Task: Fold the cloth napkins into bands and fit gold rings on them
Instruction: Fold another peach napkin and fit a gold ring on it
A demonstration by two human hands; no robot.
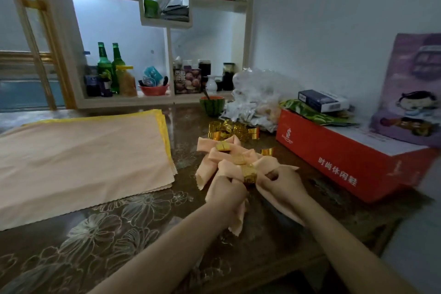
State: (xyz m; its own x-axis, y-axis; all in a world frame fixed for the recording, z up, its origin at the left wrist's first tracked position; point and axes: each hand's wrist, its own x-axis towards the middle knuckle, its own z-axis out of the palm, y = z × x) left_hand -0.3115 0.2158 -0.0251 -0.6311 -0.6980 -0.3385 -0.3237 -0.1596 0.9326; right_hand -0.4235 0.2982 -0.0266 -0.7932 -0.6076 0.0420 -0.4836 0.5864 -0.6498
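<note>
A peach napkin (pixel 274 200) is bunched into a band with a gold ring (pixel 249 174) around its middle. My left hand (pixel 225 192) grips the band left of the ring, and my right hand (pixel 282 182) grips it right of the ring. Just behind lie two ringed peach napkins (pixel 210 148), each with a gold ring (pixel 223 146). A heap of loose gold rings (pixel 232 130) sits further back, and one single ring (pixel 268 151) lies to its right. A flat stack of peach and yellow napkins (pixel 81 157) covers the table's left side.
An orange shoebox (pixel 338 160) stands at the right, with a blue box (pixel 321 100) and packets on top. A crumpled plastic bag (pixel 257 98) and a watermelon-patterned bowl (pixel 212 105) sit behind the rings. A shelf with green bottles (pixel 105 64) lines the back.
</note>
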